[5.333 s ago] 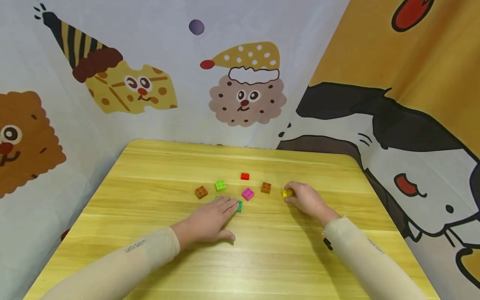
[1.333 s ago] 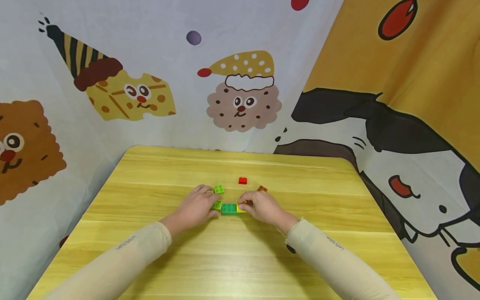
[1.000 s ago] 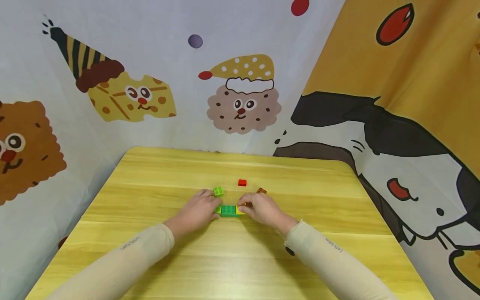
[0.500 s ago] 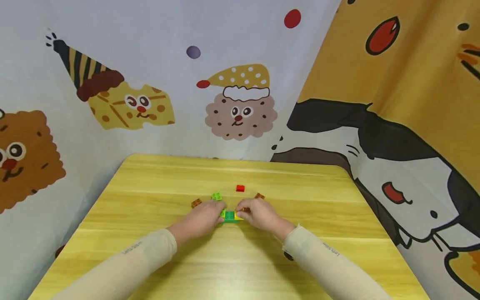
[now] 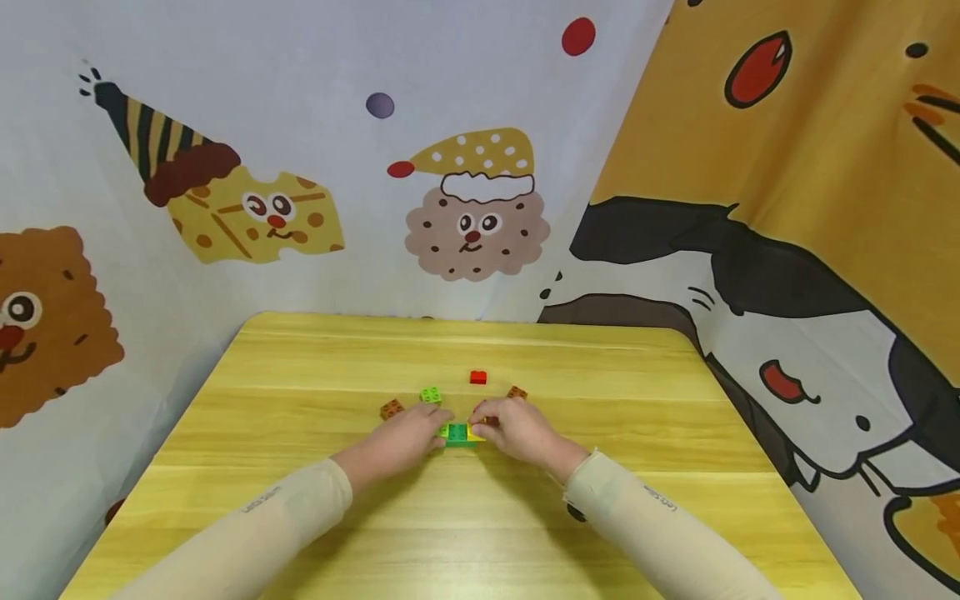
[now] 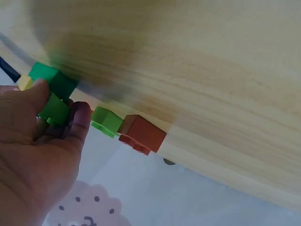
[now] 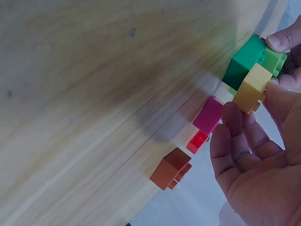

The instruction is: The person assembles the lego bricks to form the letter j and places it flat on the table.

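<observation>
A longer green brick (image 5: 457, 434) lies between the two hands, partly covered by the bricks at its ends. My left hand (image 5: 401, 437) pinches a light green brick (image 6: 55, 110) between thumb and fingers, on top of the green brick's left end. At the other end, a yellow brick (image 7: 252, 88) overhangs the green brick's side. Thumb and fingertips of my right hand (image 5: 523, 429) grip that yellow brick. In the right wrist view, both smaller bricks sit side by side against the green one, studs facing the same way.
Behind the hands lie a second light green brick (image 5: 430, 395), a red brick (image 5: 477, 377) and two brown bricks, one left (image 5: 391, 409) and one right (image 5: 517, 392). A magenta brick (image 7: 208, 115) is mostly hidden by my right hand in the head view. A printed curtain surrounds the wooden table (image 5: 480, 533).
The right hand has carried the yellow brick leftward to the green brick. My left hand, earlier flat beside it, has moved a light green brick right onto its left end. The head view has tilted up.
</observation>
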A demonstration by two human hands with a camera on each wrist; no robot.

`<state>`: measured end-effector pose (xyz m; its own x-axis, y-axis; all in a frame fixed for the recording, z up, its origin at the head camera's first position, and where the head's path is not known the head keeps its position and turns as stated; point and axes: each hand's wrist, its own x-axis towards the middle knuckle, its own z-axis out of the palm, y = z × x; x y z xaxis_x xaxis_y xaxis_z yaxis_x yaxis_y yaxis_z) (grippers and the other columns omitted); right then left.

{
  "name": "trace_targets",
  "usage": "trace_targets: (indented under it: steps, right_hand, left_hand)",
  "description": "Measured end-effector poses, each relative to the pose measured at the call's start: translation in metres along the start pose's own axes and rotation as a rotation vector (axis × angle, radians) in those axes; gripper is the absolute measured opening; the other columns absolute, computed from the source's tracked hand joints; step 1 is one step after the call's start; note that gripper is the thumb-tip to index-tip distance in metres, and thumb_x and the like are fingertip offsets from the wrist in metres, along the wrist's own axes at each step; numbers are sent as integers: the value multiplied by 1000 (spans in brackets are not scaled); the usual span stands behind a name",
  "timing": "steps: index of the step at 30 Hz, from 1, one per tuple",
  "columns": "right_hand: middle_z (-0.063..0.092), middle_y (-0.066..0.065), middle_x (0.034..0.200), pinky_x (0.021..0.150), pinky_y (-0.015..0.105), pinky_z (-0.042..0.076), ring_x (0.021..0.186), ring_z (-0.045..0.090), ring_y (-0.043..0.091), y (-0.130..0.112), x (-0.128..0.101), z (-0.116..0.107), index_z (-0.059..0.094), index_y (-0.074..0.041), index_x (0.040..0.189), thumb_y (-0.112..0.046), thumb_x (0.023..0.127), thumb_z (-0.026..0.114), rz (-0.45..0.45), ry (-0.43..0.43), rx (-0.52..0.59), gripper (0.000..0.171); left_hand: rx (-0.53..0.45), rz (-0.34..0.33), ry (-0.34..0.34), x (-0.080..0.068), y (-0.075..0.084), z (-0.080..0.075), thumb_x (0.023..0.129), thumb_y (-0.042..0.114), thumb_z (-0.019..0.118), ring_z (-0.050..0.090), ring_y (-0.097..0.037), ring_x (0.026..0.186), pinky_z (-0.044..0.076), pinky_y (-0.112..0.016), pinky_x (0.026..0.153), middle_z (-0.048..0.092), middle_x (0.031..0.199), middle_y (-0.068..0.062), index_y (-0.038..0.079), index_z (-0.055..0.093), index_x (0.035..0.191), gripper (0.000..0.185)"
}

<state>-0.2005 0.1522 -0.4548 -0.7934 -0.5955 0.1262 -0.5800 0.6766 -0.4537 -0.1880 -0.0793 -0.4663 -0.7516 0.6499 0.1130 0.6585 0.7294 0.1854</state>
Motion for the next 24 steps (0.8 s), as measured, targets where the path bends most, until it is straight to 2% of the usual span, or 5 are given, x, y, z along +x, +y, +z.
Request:
trace_targets:
  steps: [9, 24]
  right_hand:
    - [67, -11, 97, 62, 17, 48, 73, 57, -1, -1, 0, 0, 71, -20, 99, -25, 88, 66, 7, -2, 17, 13]
    - [66, -13, 96, 64, 17, 49, 75, 58, -1, 2, 1, 1, 71, -20, 99, -27, 88, 66, 11, -3, 38, 14]
  left_hand:
    - [-26, -59, -29, 4, 2, -2, 84, 30, 70, 56, -24, 110, 47, -37, 93, 62, 119, -6, 10, 58, 125, 47]
    - [-54, -66, 2, 8, 3, -4, 80, 28, 74, 62, -19, 96, 52, -33, 82, 67, 108, -2, 10, 64, 117, 42]
